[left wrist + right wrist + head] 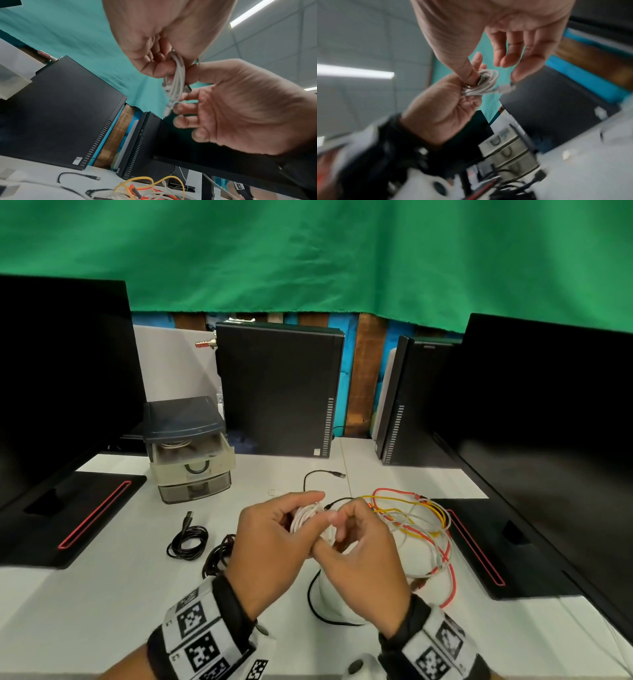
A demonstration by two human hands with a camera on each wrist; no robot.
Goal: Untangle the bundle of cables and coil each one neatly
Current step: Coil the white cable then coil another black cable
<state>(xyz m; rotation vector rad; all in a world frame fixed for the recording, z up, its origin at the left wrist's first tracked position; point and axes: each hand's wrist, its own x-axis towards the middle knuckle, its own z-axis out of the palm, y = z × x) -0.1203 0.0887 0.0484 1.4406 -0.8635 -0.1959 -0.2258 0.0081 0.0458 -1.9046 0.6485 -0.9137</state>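
A white cable (306, 517) wound into a small coil is held up over the table between both hands. My left hand (274, 529) grips the coil (176, 81) with fingers curled round it. My right hand (358, 542) meets it from the right: its thumb (470, 70) presses on the coil (483, 84) and its curled fingers (186, 108) pinch the cable's loose end. A tangle of yellow, red and white cables (416, 520) lies on the table to the right. Two black coiled cables (187, 542) (219, 554) lie to the left.
A loose black cable with a plug (323, 474) lies behind the hands; another black loop (313, 604) runs under my right wrist. A small drawer unit (190, 453) stands at back left. Computer cases (279, 392) and monitors (548, 419) ring the white table (102, 611).
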